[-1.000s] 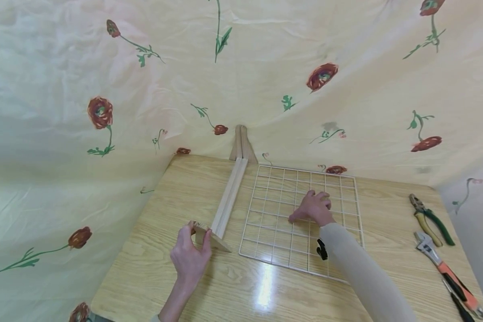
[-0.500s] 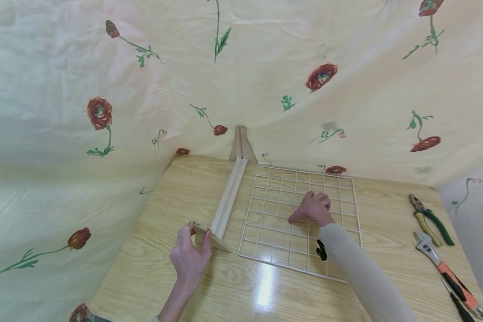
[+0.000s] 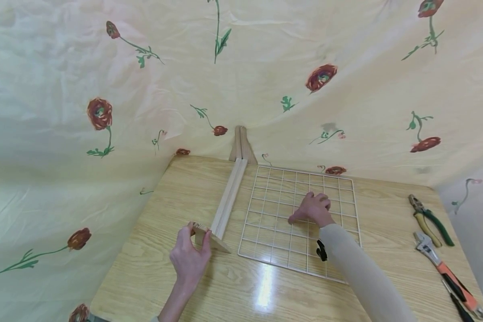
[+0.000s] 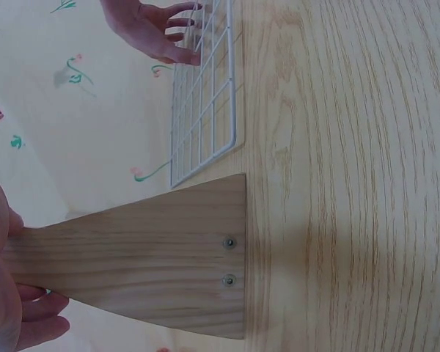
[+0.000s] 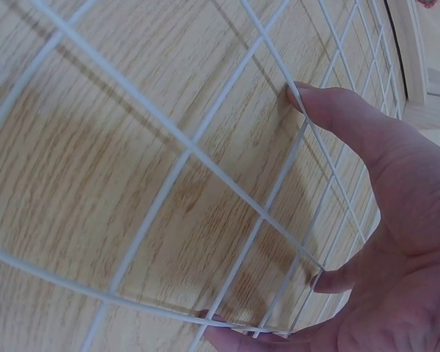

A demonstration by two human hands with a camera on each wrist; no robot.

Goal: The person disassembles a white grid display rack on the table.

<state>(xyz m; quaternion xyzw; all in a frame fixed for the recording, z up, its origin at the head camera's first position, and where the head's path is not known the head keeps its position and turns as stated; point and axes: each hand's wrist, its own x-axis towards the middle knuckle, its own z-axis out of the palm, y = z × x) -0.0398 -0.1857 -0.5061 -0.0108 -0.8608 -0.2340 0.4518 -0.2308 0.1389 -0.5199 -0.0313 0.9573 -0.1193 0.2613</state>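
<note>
My left hand (image 3: 188,257) pinches the top of a flared wooden end board (image 4: 154,257) between thumb and fingers. The board stands upright on the table, with two screw heads near its base. From it a pale wooden rail (image 3: 227,199) runs back to a matching end board (image 3: 243,145) by the curtain. My right hand (image 3: 315,209) is spread over a white wire grid (image 3: 273,263), its thumb and fingertips hooked around wires, as the right wrist view shows. The grid lies flat or nearly flat just right of the rail.
Pliers (image 3: 430,219), an orange-handled adjustable wrench (image 3: 446,273) and a black-handled screwdriver (image 3: 459,304) lie along the right side of the wood-grain table (image 3: 145,277). Flowered curtain fabric (image 3: 265,67) hangs behind and along the sides.
The wire grid's right side has shifted very slightly left. Both hands keep their places and their hold.
</note>
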